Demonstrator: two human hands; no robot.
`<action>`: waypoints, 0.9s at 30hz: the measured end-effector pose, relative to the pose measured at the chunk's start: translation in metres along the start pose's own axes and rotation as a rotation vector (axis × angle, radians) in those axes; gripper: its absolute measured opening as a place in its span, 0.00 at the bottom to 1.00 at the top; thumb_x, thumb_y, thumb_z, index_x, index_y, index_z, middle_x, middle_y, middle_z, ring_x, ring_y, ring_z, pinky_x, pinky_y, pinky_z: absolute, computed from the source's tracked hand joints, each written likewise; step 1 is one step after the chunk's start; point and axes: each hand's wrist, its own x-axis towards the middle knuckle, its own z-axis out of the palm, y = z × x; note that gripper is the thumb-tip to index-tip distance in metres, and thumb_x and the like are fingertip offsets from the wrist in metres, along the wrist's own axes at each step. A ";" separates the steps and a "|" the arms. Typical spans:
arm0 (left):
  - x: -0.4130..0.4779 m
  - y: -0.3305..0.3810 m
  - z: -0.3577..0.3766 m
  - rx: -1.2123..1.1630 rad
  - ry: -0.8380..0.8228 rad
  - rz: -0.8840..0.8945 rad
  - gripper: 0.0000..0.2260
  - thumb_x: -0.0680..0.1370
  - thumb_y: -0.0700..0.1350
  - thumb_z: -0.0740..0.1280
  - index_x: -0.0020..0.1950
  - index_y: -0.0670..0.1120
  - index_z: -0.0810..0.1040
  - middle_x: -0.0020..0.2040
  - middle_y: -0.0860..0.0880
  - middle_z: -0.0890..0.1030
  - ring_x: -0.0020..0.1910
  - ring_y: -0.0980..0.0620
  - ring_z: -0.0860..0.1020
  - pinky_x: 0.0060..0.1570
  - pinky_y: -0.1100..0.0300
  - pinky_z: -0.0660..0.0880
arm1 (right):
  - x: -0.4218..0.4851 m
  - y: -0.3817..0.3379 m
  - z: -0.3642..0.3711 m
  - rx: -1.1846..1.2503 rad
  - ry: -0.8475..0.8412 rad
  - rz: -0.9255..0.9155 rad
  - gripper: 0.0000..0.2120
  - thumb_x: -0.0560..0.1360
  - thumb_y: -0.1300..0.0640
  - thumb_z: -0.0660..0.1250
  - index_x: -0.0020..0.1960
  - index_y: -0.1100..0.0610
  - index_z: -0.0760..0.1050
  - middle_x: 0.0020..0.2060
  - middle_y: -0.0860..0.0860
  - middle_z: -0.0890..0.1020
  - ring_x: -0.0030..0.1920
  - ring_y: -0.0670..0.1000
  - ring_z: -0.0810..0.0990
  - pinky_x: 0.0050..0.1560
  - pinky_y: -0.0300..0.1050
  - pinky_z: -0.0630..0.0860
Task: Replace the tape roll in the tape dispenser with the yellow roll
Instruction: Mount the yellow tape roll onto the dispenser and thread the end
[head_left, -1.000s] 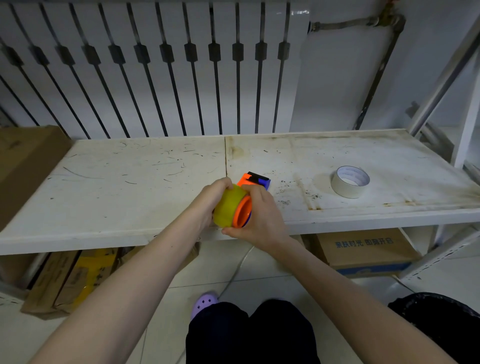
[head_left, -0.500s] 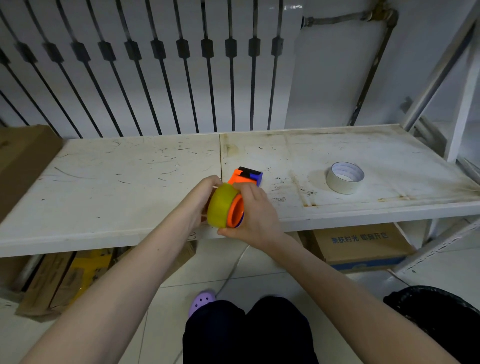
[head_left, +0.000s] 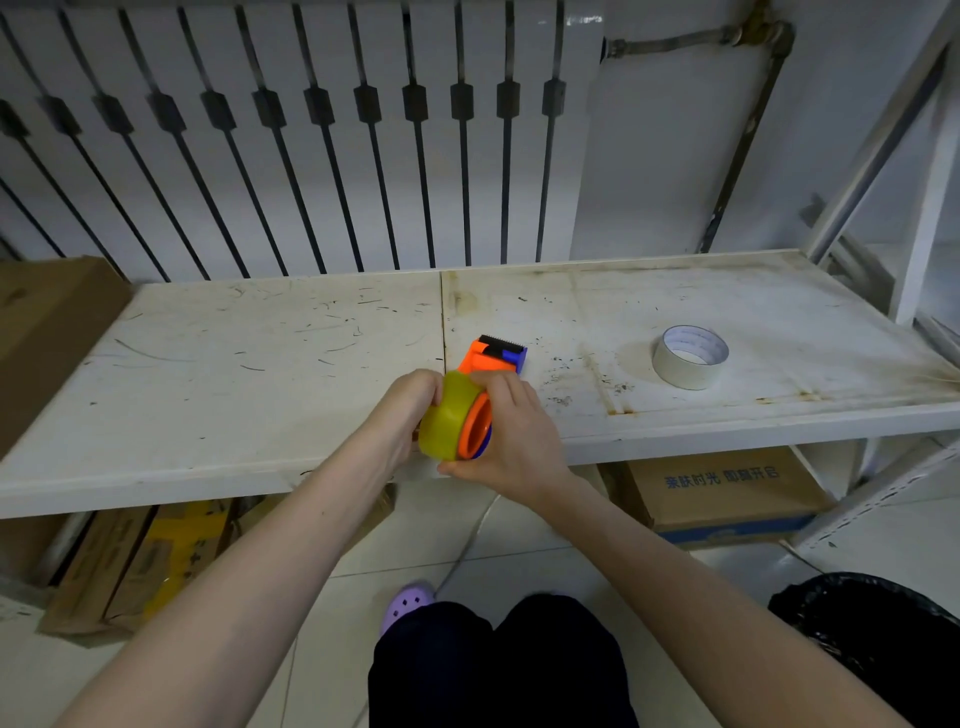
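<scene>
The yellow tape roll sits against the orange hub of the orange and blue tape dispenser, held just above the front edge of the white shelf. My left hand grips the roll from its left side. My right hand holds the dispenser body from the right, fingers curled over it. The dispenser's black cutter end points away from me. A white tape roll lies flat on the shelf to the right, apart from both hands.
A brown cardboard box stands at the shelf's left end. More boxes lie on the floor under the shelf. A black bag is at lower right. Metal shelf uprights rise at the right.
The hands, the roll and the dispenser stay together at the shelf's front edge; the roll looks pressed a little closer to the orange hub. The camera shifted slightly.
</scene>
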 end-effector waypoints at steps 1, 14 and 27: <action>-0.001 -0.001 0.000 -0.005 0.001 0.008 0.05 0.72 0.33 0.57 0.38 0.41 0.67 0.39 0.42 0.70 0.38 0.44 0.70 0.41 0.55 0.72 | 0.002 0.000 -0.002 0.030 -0.012 0.034 0.44 0.57 0.41 0.78 0.67 0.51 0.63 0.63 0.49 0.72 0.61 0.49 0.71 0.54 0.45 0.74; 0.015 -0.029 -0.017 -0.039 -0.380 0.375 0.12 0.74 0.31 0.65 0.53 0.43 0.77 0.43 0.47 0.82 0.43 0.50 0.81 0.47 0.58 0.77 | 0.035 -0.001 -0.039 0.096 -0.254 -0.123 0.31 0.69 0.51 0.71 0.70 0.55 0.67 0.63 0.53 0.73 0.62 0.51 0.72 0.63 0.51 0.71; 0.013 -0.031 -0.026 0.107 -0.469 0.451 0.14 0.75 0.28 0.64 0.58 0.40 0.74 0.44 0.48 0.81 0.38 0.62 0.81 0.36 0.68 0.76 | 0.060 -0.031 -0.046 -0.190 -0.113 -0.038 0.08 0.75 0.54 0.65 0.44 0.57 0.80 0.40 0.46 0.77 0.41 0.48 0.75 0.37 0.41 0.67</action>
